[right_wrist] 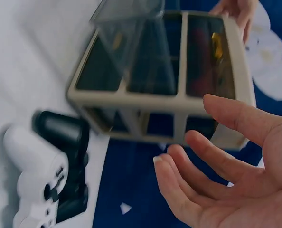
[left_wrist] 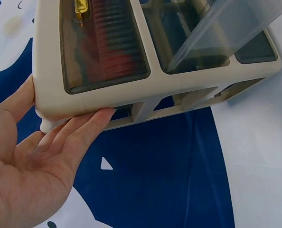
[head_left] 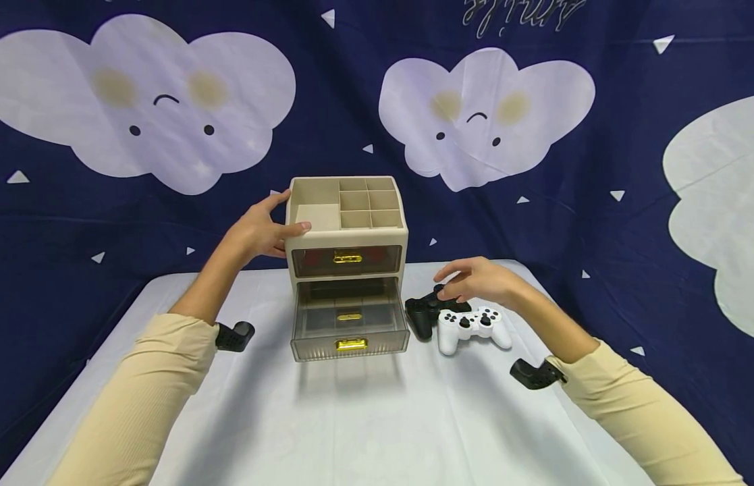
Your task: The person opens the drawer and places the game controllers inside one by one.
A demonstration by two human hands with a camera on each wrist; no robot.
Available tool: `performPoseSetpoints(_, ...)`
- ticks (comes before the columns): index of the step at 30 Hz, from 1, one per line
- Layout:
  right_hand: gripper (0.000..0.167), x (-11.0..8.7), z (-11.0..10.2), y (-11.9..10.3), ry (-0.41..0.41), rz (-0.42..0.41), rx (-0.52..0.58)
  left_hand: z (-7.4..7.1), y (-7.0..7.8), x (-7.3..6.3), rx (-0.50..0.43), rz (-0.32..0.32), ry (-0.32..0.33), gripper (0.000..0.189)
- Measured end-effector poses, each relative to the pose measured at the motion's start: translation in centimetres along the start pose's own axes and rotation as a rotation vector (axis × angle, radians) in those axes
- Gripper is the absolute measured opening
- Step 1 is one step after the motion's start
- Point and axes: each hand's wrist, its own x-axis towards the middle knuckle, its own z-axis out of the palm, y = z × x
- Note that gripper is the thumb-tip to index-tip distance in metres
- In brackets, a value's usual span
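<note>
White counter (head_left: 352, 425) | on it, a white controller (head_left: 474, 325) | just behind, a black controller (head_left: 424, 312) | right hand (head_left: 478, 279) near both, empty, fingers loosely curved | left of them, upright drawer box (head_left: 352, 237), middle drawer (head_left: 351, 331) pulled out | left hand (head_left: 259, 231) gripping its upper left edge | dark blue cloud-print cloth (head_left: 340, 88)

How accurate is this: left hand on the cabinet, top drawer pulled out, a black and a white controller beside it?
One slip: the head view shows the top drawer shut and the middle drawer pulled out. The left hand is on the cabinet, with the black controller and white controller beside it.
</note>
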Motion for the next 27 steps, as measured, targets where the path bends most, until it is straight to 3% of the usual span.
performPoseSetpoints(12, 0.063, 0.3, -1.6, 6.5, 0.137, 0.129, -0.046, 0.1, 0.1, 0.1, -0.007, -0.009, 0.009, 0.093)
performPoseSetpoints(27, 0.069, 0.9, -0.2, 11.8, 0.180, 0.207, -0.018, -0.1, -0.1, 0.2, -0.009, -0.011, 0.007, 0.092)
